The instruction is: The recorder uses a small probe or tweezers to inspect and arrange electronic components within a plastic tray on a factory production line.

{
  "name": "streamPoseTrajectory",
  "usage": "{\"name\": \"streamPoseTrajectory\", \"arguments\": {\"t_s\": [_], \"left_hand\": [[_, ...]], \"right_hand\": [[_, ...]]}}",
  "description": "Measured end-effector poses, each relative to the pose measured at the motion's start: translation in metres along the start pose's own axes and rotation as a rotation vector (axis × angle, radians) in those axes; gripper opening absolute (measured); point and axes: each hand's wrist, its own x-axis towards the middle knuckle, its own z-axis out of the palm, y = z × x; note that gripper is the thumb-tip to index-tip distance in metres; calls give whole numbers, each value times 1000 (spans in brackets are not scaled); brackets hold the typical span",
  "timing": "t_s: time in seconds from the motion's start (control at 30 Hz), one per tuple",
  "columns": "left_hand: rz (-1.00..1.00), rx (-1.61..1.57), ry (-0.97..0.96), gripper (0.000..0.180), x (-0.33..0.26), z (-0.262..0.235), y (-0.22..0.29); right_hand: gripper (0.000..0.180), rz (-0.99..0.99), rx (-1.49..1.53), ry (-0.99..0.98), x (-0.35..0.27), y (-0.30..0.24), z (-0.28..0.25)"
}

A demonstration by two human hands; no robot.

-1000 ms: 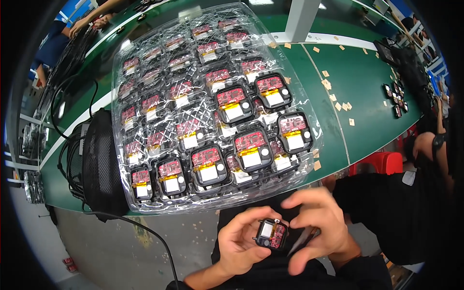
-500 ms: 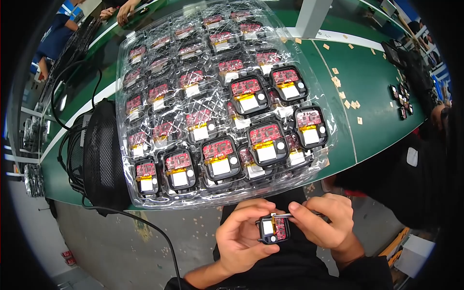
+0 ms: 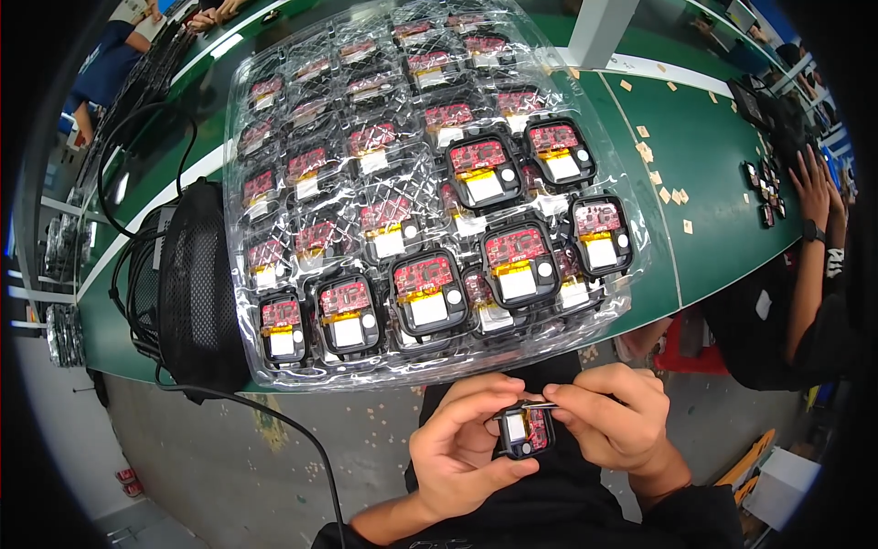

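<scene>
My left hand (image 3: pixel 462 448) grips a small black watch-like case (image 3: pixel 527 430) by its edges, fingers above and thumb below. Inside the case show a red circuit board, a white rectangular part, a yellow strip and a white disc. Pinched in my right hand (image 3: pixel 617 419) is a pair of slim metal tweezers (image 3: pixel 540 404), its tip at the upper edge of the case. Whether the tip grips anything is too small to tell. Beyond my hands, a clear plastic tray (image 3: pixel 393 374) holds many similar cases, with several loose ones such as this case (image 3: pixel 426 295) on top.
A black mesh bag (image 3: pixel 197 293) with cables stands left of the tray on the green table (image 3: pixel 640 247). Small tan pieces (image 3: pixel 677 196) lie scattered to the right. A co-worker's hands (image 3: pixel 812 188) are near more small cases (image 3: pixel 764 192). A grey post (image 3: pixel 602 32) rises behind.
The held case has shifted slightly right and turned a little, with the tweezers still at its upper edge. At the right, the co-worker's arms have come into view over the table.
</scene>
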Motion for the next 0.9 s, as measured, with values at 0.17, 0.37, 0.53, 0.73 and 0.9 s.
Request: {"name": "streamPoseTrajectory", "arguments": {"t_s": [0.17,0.37,0.53,0.73,0.9], "left_hand": [[-34,57,38,60,-2,-2,1],[-20,58,86,60,-7,-2,2],[-57,29,108,60,-8,-1,2],[-63,22,106,60,-9,-2,2],[-58,48,90,59,-7,-3,4]], "right_hand": [[33,-44,-116,-21,0,-1,3],[35,-38,-140,-4,0,-3,3],[32,-94,-190,-14,-2,-1,4],[30,-90,-140,12,-6,2,11],[30,-79,-139,22,-5,0,11]]}}
